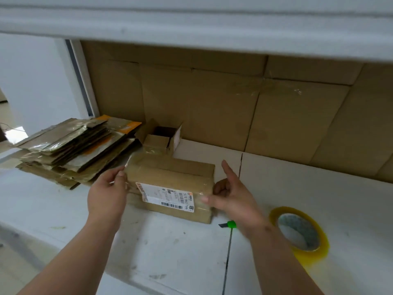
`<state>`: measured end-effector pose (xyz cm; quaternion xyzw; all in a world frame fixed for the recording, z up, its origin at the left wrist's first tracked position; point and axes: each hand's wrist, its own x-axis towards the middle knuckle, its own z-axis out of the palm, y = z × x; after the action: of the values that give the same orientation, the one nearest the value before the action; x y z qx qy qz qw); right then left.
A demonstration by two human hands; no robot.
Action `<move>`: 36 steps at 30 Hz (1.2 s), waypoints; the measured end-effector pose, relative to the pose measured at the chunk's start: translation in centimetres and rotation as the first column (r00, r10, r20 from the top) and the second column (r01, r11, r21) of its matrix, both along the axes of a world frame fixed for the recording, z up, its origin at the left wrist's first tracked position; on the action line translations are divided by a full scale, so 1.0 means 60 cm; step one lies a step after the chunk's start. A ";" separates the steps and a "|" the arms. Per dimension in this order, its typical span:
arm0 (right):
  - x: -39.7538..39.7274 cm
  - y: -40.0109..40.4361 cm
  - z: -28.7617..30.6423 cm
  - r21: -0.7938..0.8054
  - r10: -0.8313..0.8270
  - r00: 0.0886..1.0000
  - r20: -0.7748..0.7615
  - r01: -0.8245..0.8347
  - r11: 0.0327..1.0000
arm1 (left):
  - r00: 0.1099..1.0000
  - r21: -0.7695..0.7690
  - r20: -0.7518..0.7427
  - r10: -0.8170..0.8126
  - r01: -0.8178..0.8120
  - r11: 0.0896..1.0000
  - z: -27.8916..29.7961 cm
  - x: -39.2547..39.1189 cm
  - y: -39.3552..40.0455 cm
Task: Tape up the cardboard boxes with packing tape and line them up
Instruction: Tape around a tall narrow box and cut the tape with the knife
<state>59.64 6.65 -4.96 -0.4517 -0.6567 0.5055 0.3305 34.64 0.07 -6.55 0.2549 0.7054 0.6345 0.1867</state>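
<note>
Surface: white table (319, 199), cardboard sheets lining the wall behind.
Tape roll (298, 232): flat on the table, just right of the right wrist.
Green cutter (230, 224): beneath the right hand.
Left hand (108, 194): fingers pressed on the box's left end.
Right hand (231, 194): thumb and fingers clasp the right end, index finger raised.
Box (172, 184): between both hands, label facing up.
Open box (162, 140): beyond it.
Flattened cartons (72, 145): far left of the left hand.

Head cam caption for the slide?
Both hands grip a taped, labelled cardboard box; tape roll lies right.
</note>
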 end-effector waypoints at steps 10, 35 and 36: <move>-0.086 -0.108 -0.025 0.080 -0.061 0.998 -0.017 0.062 0.995 | 0.994 0.060 0.082 -0.076 0.072 0.996 -0.024 -0.108 -0.042; -0.102 -0.185 -0.032 0.398 -0.381 0.793 0.475 0.192 0.897 | 0.742 -0.271 -0.220 -0.634 0.578 0.770 -0.007 0.020 -0.119; -0.091 -0.184 -0.030 0.370 -0.326 0.831 0.450 0.159 0.915 | 0.745 -0.244 -0.180 -0.642 0.599 0.763 -0.004 0.026 -0.121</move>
<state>54.20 -4.39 -6.73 -0.5891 -0.7286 0.2113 0.2783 36.19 -7.17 -6.80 0.5373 0.6492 0.4351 0.3170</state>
